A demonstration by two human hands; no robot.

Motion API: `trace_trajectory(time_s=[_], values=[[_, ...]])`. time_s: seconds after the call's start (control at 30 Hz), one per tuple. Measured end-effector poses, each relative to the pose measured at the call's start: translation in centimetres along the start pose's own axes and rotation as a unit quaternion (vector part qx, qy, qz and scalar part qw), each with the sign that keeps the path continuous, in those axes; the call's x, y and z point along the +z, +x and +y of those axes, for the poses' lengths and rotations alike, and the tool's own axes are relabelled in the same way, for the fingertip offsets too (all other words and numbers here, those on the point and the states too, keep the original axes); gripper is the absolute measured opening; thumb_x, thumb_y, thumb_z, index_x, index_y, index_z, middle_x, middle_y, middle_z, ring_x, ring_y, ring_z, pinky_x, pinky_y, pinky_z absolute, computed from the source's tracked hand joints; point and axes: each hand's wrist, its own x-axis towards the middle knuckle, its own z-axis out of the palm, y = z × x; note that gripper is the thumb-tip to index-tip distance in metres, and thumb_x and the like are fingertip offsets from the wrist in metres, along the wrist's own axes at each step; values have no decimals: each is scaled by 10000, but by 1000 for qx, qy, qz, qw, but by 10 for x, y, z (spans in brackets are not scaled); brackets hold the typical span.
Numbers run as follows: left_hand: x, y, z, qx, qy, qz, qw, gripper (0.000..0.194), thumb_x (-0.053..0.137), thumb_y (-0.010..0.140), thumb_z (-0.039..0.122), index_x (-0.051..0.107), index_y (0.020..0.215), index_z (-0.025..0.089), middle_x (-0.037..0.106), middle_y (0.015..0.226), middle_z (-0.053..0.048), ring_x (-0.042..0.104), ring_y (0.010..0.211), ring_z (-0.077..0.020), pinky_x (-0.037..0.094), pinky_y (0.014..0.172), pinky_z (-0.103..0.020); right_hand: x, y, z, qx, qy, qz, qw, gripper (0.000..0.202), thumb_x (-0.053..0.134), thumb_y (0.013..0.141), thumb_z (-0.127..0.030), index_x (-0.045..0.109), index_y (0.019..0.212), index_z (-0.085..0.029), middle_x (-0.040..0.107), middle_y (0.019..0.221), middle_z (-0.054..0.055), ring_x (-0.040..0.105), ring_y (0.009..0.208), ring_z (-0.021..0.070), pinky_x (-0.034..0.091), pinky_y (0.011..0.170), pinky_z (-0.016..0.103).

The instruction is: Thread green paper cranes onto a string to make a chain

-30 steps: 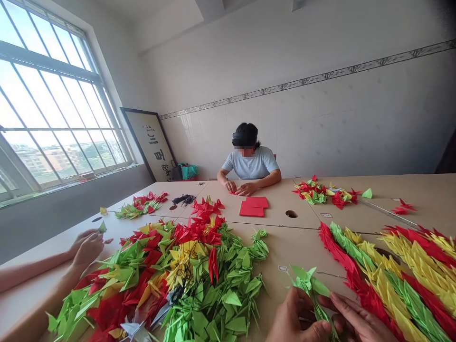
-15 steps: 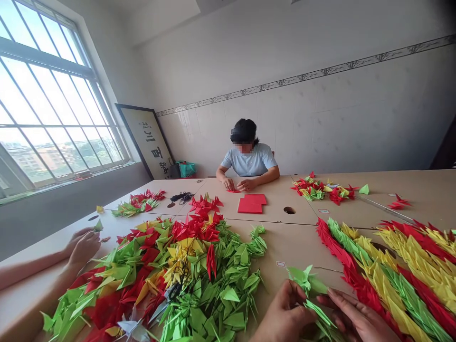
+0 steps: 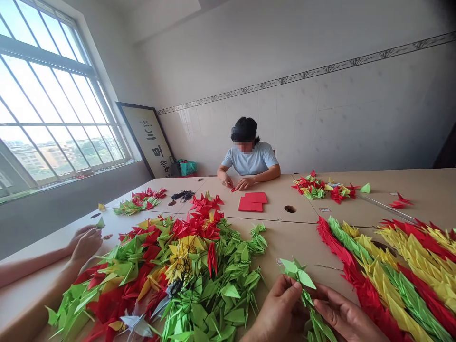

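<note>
Between my hands hangs a string of green folded paper cranes (image 3: pixel 299 271), at the lower right of the view. My left hand (image 3: pixel 280 311) is closed, its thumb and fingers pinching the string just below the top crane. On the other side, the curled fingers of my right hand (image 3: pixel 344 311) press against the lower cranes (image 3: pixel 318 327) of the same string. Part of the string is hidden behind my fingers. A large heap of green paper cranes (image 3: pixel 213 289) lies to the left of my left hand, with red, yellow and pale blue ones mixed in.
Strung rows of red, yellow and green cranes (image 3: pixel 384 266) lie at right. Across the table (image 3: pixel 274 237) a person (image 3: pixel 249 159) handles red paper beside red sheets (image 3: pixel 252 202). Another person's hands (image 3: pixel 85 242) hold a green piece at left. Black cords (image 3: pixel 182 195) lie farther back.
My left hand has risen slightly, and the top green crane has tilted up to the left. My right hand has shifted a little left along the string.
</note>
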Motion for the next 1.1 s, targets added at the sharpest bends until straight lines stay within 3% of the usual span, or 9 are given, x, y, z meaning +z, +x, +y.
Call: trace_trajectory(time_s=[0.13, 0.27, 0.47, 0.67, 0.9, 1.1], values=[[0, -2, 0, 0, 21, 3, 1000, 431, 742, 590, 446, 419, 721, 193, 517, 596, 59, 432, 425, -50, 300, 440, -188, -1, 5, 3, -37, -7, -24, 999, 431, 727, 650, -311, 648, 1066, -226, 663, 1146, 55, 543, 1126, 282, 420, 957, 371], [1, -4, 2, -4, 48, 9, 999, 440, 731, 599, 463, 416, 747, 195, 509, 602, 60, 411, 430, -45, 275, 435, -183, 0, 1, 3, -20, -18, 2, 1000, 332, 713, 659, -267, 661, 984, -221, 706, 1040, 33, 611, 1020, 260, 486, 862, 319], [-2, -4, -1, 7, 109, 14, 994, 469, 714, 605, 525, 425, 757, 189, 480, 615, 60, 420, 481, -52, 293, 476, -192, 2, 0, -1, -65, -108, 44, 991, 201, 715, 644, -293, 680, 829, -222, 734, 850, 7, 652, 833, 242, 512, 742, 263], [-1, -9, 2, 58, 185, -11, 981, 505, 794, 537, 428, 478, 830, 164, 505, 751, 33, 412, 550, -47, 273, 488, -184, -5, 8, 13, -105, -154, 52, 981, 216, 689, 668, -356, 646, 839, -230, 724, 845, 2, 633, 743, 218, 500, 715, 264], [5, -7, 2, 8, 123, 39, 992, 349, 684, 584, 353, 476, 802, 178, 493, 629, 50, 488, 533, -93, 334, 505, -212, -1, 3, 0, -128, -185, 72, 972, 183, 649, 676, -412, 622, 677, -232, 669, 654, -18, 609, 676, 206, 489, 628, 229], [7, -4, -3, 34, 97, 47, 994, 408, 746, 533, 413, 453, 695, 181, 496, 576, 57, 477, 489, -83, 347, 509, -221, 0, 0, -5, -126, -181, 87, 972, 180, 608, 676, -409, 613, 621, -238, 641, 608, -10, 600, 651, 210, 501, 638, 250]])
